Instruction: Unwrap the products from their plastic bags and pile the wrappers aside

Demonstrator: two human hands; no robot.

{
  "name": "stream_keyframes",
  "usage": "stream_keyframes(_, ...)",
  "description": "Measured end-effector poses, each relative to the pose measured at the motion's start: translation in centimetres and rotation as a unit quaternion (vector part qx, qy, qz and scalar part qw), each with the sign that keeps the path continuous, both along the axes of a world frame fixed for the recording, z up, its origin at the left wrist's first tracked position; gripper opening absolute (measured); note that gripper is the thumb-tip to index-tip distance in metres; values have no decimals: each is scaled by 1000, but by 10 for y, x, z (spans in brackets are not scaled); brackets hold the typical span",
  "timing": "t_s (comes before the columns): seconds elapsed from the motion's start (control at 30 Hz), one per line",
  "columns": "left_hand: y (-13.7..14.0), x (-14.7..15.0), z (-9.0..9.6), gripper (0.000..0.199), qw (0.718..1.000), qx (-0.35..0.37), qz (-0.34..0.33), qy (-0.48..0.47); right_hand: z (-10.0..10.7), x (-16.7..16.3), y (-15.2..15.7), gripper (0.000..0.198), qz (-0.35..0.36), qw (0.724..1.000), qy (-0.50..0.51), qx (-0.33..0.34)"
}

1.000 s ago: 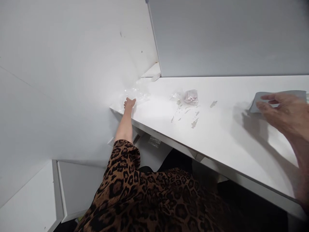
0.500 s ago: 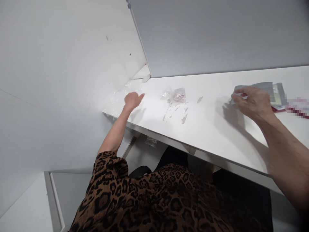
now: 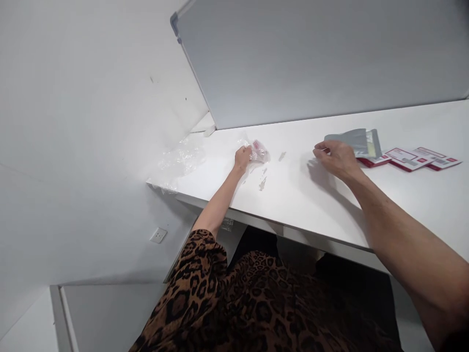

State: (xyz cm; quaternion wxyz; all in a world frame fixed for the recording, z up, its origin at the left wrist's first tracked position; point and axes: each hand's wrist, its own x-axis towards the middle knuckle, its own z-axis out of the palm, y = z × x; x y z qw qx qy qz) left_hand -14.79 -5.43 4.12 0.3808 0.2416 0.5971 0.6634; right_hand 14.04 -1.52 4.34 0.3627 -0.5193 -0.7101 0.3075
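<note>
My left hand has its fingers closed on a small clear plastic bag with something pink-red inside; the contents are too blurred to name. My right hand hovers over the white table just in front of and left of a grey pouch. Its fingers are loosely bent, with a gap between thumb and forefinger, and I see nothing in them. Red-and-white cards or packets lie overlapping to the right of the pouch.
Crumpled clear plastic film lies at the left end of the white table. A grey-white board stands along its back edge. Dull worn patches mark the tabletop. A wall socket sits low on the left.
My left hand has moved right from beside the crumpled film and taken hold of the small plastic bag. The view has shifted right; my right hand is still near the grey pouch.
</note>
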Motion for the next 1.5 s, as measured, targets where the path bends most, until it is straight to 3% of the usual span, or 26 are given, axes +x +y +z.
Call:
stream_keyframes(0.13, -2, 25, 4, 31, 995, 69, -74, -20, 0, -1, -2, 6, 11, 999, 44, -15)
stream_keyframes(0.27, 3, 50, 8, 23, 984, 117, -90, -98, -3, -3, -4, 16, 49, 990, 124, -47)
stream_keyframes(0.43, 0, 76, 14, 21, 973, 117, -106, -169, -7, -1, -2, 24, 48, 993, 102, -39)
stream_keyframes(0.6, -9, 81, 20, 31, 955, 111, -119, -249, -8, 1, -1, 75, 118, 989, 88, -23)
stream_keyframes(0.67, -10, 78, 19, 30, 953, 111, -106, -262, -8, 0, -1, 82, 173, 982, 78, -5)
stream_keyframes(0.8, -10, 71, 16, 29, 953, 99, -95, -270, -15, -9, -1, 49, 201, 977, 62, 29)
stream_keyframes(0.93, -10, 69, 12, 55, 957, 94, -81, -260, -22, -16, 4, 33, 120, 970, 213, 0)
stream_keyframes(1.0, -9, 70, 8, 58, 967, 77, -89, -228, -22, -17, 8, 34, 56, 944, 323, -44)
stream_keyframes(1.07, -9, 72, 1, 45, 978, 50, -111, -168, -21, -16, 14, 34, -1, 905, 413, -101)
stream_keyframes(1.2, -11, 77, -13, 24, 982, -10, -185, -30, -20, -14, 22, 26, -42, 849, 500, -164)
stream_keyframes(1.3, -14, 80, -15, 7, 979, -37, -199, 26, -20, -13, 23, 27, -37, 851, 498, -162)
stream_keyframes(1.33, -15, 80, -14, 10, 980, -39, -193, 25, -20, -13, 23, 27, -38, 856, 491, -156)
stream_keyframes(1.5, -16, 81, -6, 19, 988, -28, -135, -76, -17, -15, 16, 22, -69, 885, 446, -116)
